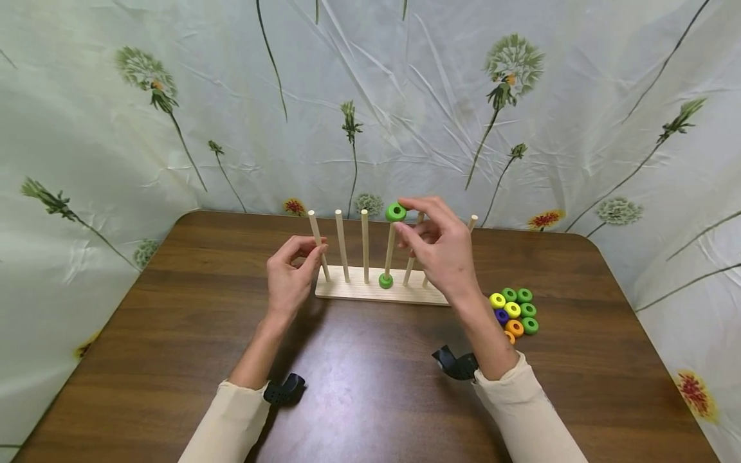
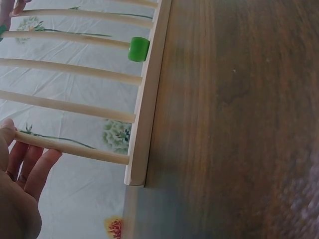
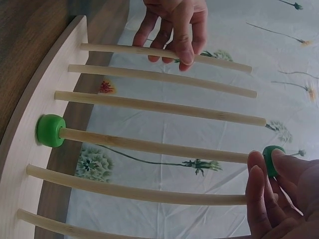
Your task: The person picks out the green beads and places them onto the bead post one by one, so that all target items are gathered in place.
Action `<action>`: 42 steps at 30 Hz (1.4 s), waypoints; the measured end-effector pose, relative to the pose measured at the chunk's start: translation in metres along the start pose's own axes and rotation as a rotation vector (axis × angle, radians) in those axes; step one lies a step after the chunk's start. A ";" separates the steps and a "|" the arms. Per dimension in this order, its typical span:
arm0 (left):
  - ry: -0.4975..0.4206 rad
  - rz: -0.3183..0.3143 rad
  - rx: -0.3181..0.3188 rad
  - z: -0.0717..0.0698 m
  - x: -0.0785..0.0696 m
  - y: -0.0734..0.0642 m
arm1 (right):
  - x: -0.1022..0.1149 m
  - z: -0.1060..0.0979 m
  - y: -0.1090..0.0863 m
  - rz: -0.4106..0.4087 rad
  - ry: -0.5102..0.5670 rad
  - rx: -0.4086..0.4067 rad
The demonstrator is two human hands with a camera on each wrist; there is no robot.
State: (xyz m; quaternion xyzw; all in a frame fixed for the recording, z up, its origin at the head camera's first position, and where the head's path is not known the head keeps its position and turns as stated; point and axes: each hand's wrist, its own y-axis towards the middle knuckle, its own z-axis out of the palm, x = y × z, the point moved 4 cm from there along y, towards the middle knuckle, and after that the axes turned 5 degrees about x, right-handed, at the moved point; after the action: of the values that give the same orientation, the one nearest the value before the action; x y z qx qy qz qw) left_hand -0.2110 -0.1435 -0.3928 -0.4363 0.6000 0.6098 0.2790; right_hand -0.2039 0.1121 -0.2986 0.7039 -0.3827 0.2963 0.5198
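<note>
A pale wooden board (image 1: 353, 292) carries a row of several upright pegs. My right hand (image 1: 442, 247) pinches a green ring (image 1: 395, 212) between thumb and fingers at the top of the fourth peg (image 1: 390, 247) from the left. In the right wrist view that ring (image 3: 271, 160) is at the peg's tip; how far it is threaded cannot be told. Another green ring (image 1: 386, 281) sits at the foot of the same peg. My left hand (image 1: 291, 273) holds the leftmost peg (image 2: 94, 153) with thumb and fingertips. Behind my right hand, the pegs farther right are partly hidden.
Right of the board, a cluster of loose rings lies on the brown table (image 1: 370, 386): several green rings (image 1: 528, 310), yellow rings (image 1: 512, 310), a dark blue ring (image 1: 501, 316) and orange rings (image 1: 514, 328). My right forearm partly covers it. A flower-patterned sheet (image 1: 405, 96) hangs behind the table.
</note>
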 end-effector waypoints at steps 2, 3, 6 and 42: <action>0.009 0.004 0.001 0.001 0.000 0.000 | 0.000 0.000 0.000 0.003 0.001 0.001; 0.012 0.006 0.001 0.001 0.000 0.000 | 0.000 -0.001 0.000 0.005 0.005 0.004; 0.023 0.009 -0.002 0.001 -0.001 0.000 | -0.001 -0.001 -0.001 0.008 0.008 0.012; -0.007 -0.004 -0.003 0.001 -0.001 -0.001 | 0.001 -0.023 -0.023 -0.081 0.060 -0.020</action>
State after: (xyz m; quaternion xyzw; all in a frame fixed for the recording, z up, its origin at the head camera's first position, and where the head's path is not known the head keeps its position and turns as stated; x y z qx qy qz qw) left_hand -0.2103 -0.1423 -0.3929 -0.4359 0.5971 0.6117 0.2817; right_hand -0.1843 0.1378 -0.3022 0.7042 -0.3412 0.2923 0.5498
